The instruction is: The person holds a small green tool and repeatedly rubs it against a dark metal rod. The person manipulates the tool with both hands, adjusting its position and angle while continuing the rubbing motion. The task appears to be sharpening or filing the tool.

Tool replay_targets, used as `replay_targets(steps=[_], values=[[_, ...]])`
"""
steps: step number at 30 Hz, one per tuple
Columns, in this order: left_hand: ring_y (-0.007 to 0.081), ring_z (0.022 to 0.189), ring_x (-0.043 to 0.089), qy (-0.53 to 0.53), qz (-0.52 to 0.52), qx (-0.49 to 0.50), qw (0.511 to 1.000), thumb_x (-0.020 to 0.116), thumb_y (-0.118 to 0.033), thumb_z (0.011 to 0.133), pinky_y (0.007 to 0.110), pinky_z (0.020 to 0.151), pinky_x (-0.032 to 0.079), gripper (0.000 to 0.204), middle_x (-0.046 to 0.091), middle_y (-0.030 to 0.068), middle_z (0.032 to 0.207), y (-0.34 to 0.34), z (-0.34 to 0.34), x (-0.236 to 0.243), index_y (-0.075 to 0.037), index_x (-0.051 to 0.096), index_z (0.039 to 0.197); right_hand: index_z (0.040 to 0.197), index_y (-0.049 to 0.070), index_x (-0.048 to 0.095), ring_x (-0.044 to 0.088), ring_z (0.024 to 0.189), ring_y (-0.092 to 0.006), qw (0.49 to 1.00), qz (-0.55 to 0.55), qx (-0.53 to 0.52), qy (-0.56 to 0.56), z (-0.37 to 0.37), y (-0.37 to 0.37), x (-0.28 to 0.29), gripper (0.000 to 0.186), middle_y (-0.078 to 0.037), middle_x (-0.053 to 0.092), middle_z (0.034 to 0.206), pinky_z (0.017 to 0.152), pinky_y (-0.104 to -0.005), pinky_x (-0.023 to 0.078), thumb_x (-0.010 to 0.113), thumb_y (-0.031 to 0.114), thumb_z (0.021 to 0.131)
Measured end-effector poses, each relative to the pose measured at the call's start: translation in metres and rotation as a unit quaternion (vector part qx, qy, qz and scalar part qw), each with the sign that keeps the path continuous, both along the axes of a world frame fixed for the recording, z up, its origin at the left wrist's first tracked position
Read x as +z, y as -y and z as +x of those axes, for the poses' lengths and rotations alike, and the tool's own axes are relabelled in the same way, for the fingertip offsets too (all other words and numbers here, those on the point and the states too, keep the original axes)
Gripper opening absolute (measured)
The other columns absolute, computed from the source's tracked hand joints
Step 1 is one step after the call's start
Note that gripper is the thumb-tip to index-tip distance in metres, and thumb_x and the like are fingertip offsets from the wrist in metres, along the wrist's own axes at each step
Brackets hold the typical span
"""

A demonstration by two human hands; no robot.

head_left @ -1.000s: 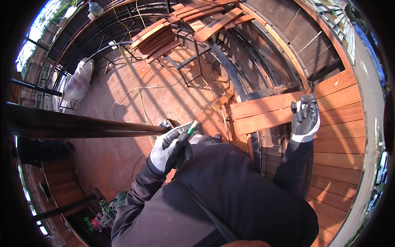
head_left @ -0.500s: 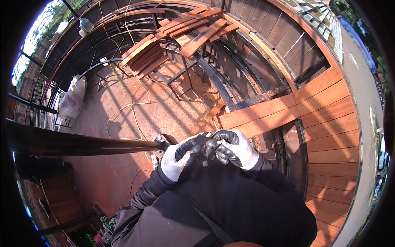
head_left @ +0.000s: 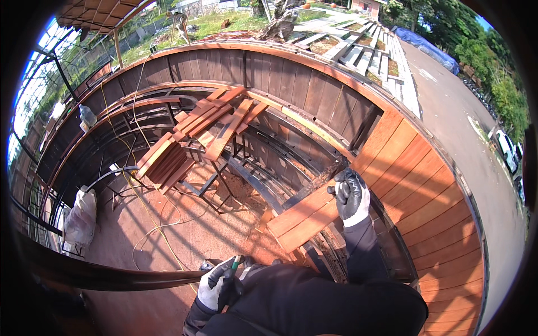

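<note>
White gloves with dark-coated palms and fingers cover both hands. My left hand (head_left: 216,285) is low in front of my body, closed around a short, slim green object (head_left: 235,264) with a pale tip; its kind is unclear. Further right and higher, my right hand (head_left: 352,196) is raised over the curved bench. Its fingers are curled together, and whatever they may hold is too small to name. Nearest to that hand are reddish-brown seat boards (head_left: 305,221) lying across the dark metal bench frame (head_left: 274,196).
Loose planks (head_left: 168,165) are stacked on a metal stand, with more planks (head_left: 224,120) across the bench. Fitted boards (head_left: 426,190) line the right side. A dark post (head_left: 129,277) crosses at lower left. Yellow cable (head_left: 162,235) trails over the floor near a pale sack (head_left: 81,215).
My hands, together before, are now apart. The right has reached forward and right over the boards; the left is lower with the green object. My view has tilted up and turned right.
</note>
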State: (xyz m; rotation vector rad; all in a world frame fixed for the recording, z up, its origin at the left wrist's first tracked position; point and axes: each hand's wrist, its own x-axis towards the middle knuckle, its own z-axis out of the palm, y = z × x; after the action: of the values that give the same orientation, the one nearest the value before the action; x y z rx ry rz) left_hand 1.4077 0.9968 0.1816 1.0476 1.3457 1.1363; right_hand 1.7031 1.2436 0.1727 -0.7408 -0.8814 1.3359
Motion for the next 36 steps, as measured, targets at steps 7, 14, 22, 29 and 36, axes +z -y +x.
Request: replay_targets(steps=[7,14,22,29,36], values=[[0.0095,0.051,0.054,0.143,-0.013,0.070,0.987,0.051,-0.012,0.095,0.022,0.047,0.043,0.028,0.067,0.0121,0.084,-0.026,0.023,0.013,-0.001,0.056,0.120,0.103,0.000,0.061,0.058,0.059,-0.0117,0.973,0.029,0.230,0.002,-0.022,0.030,-0.006,0.020,-0.014,0.065,0.091,0.058,-0.0250,0.051,0.054,0.018,0.097],[0.0088,0.048,0.049,0.187,0.014,0.052,0.981,0.054,-0.025,0.098,0.023,0.046,0.039,0.037,0.061,0.0068,0.068,-0.032,0.015,0.006,0.004,0.054,0.121,0.118,-0.001,0.056,0.061,0.064,-0.0112,0.934,-0.020,0.356,-0.035,-0.069,0.064,-0.048,0.028,-0.016,0.064,0.111,0.075,-0.0320,0.057,0.059,0.015,0.096],[0.0098,0.050,0.052,0.154,0.044,0.133,0.978,0.056,-0.031,0.096,0.023,0.046,0.040,0.036,0.060,0.0068,0.068,-0.027,0.015,0.014,0.003,0.060,0.107,0.106,-0.003,0.057,0.063,0.066,-0.0139,0.925,-0.055,0.369,-0.065,-0.095,0.071,-0.015,0.017,-0.013,0.066,0.101,0.068,-0.0304,0.055,0.059,0.009,0.094],[0.0095,0.042,0.041,0.255,0.099,0.206,0.940,0.057,-0.046,0.094,0.024,0.039,0.032,0.047,0.049,0.0010,0.062,-0.032,-0.007,-0.015,0.000,0.055,0.105,0.109,-0.003,0.058,0.065,0.065,-0.0204,0.909,-0.046,0.414,-0.013,-0.101,0.073,-0.031,0.024,-0.016,0.066,0.088,0.079,-0.0416,0.055,0.054,0.016,0.096],[0.0101,0.050,0.045,0.266,0.087,0.239,0.930,0.056,-0.044,0.095,0.026,0.045,0.037,0.049,0.052,0.0017,0.069,-0.030,-0.007,-0.021,-0.001,0.053,0.119,0.115,-0.007,0.056,0.059,0.054,-0.0150,0.886,-0.070,0.453,-0.063,-0.102,0.073,-0.037,0.026,-0.017,0.066,0.105,0.078,-0.0402,0.055,0.049,0.012,0.099]])
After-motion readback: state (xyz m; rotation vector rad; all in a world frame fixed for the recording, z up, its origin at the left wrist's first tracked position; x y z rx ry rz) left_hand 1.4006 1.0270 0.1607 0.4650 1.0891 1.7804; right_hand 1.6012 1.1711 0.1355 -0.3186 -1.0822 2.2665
